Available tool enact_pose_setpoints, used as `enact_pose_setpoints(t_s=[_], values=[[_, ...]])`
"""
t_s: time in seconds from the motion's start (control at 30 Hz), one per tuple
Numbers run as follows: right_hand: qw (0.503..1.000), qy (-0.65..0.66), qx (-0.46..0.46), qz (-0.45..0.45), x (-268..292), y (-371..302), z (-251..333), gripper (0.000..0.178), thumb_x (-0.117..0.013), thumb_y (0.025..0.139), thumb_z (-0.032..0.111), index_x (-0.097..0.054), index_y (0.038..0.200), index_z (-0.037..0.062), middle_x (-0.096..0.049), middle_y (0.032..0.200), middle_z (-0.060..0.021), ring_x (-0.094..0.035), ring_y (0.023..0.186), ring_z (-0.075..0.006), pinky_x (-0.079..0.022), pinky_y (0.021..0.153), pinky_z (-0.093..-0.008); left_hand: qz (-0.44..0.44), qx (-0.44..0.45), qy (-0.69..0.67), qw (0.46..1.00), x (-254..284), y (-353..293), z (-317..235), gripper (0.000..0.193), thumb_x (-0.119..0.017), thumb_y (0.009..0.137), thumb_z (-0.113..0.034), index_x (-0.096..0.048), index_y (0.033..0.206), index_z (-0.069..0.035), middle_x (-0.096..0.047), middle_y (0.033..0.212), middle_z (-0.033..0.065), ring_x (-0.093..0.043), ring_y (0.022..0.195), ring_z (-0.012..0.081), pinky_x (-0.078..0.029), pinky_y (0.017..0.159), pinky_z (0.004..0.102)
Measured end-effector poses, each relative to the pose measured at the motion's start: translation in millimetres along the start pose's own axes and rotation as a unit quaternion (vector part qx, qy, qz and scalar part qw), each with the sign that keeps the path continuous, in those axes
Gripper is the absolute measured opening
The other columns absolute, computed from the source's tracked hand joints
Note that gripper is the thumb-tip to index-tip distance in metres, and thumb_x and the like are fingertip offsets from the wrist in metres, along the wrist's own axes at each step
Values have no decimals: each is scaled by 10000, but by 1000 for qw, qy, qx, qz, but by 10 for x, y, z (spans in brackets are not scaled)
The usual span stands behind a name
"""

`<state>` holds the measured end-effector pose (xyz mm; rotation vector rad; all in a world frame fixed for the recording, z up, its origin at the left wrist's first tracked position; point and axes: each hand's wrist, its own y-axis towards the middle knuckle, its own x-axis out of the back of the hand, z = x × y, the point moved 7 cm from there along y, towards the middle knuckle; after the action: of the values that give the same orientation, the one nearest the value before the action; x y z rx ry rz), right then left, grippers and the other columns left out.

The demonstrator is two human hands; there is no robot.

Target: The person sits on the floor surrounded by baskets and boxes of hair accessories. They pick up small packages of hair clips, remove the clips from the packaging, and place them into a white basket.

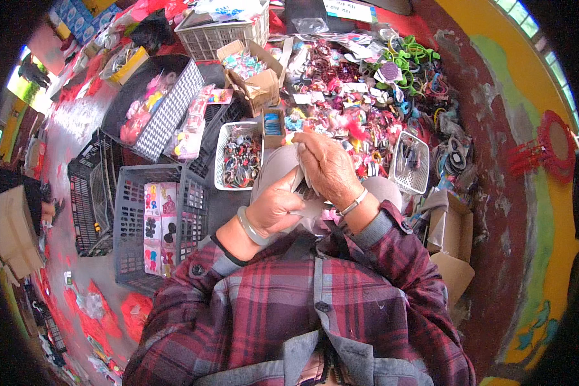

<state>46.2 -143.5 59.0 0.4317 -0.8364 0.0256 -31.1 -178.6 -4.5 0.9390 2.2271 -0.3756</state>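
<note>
My left hand (273,207), with a pale bangle on its wrist, is closed in front of my lap, thumb pressed against the fingers. Just above and to its right, my right hand (329,168) is bent over with its fingers together. The two hands almost meet over my knees, in light trousers. Between them is something thin and whitish, mostly covered by the fingers; I cannot make out its kind. Left of the hands stands a white basket (239,186) of mixed hair ties. Beside it is a small cardboard box (273,139) holding blue pieces.
A large heap of colourful hair accessories (347,96) spreads ahead. A second white basket (410,183) stands right, near an opened cardboard box (457,222). On the left are a grey plastic crate (130,219) with carded hair clips and a checked-sided container (167,109).
</note>
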Motion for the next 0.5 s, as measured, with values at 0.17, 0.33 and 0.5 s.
enact_pose_setpoints(t_s=[0.17,0.33,0.5], values=[[991,133,-5,23,-34,-7,-142,232,-460,891,82,-553,1092,14,-596,1047,-148,-571,1023,-290,-434,874,-342,23,-5,-190,982,34,-8,7,725,-448,645,76,-293,1347,-14,-454,1264,110,-448,1189,247,-338,1024,369],[969,245,4,28,6,-118,-297,289,-493,893,125,-536,1165,38,-527,1239,-150,-421,1239,-279,-314,1028,-335,20,-13,-191,981,89,5,7,766,-496,607,33,-295,1345,-2,-471,1254,128,-462,1177,266,-334,1033,393],[984,176,35,21,139,-158,-113,323,-519,880,126,-508,1195,52,-554,1159,-165,-510,1129,-271,-386,943,-325,6,-40,-224,974,50,-14,-149,814,-518,570,42,-277,1347,7,-477,1247,162,-475,1168,314,-345,1036,439]])
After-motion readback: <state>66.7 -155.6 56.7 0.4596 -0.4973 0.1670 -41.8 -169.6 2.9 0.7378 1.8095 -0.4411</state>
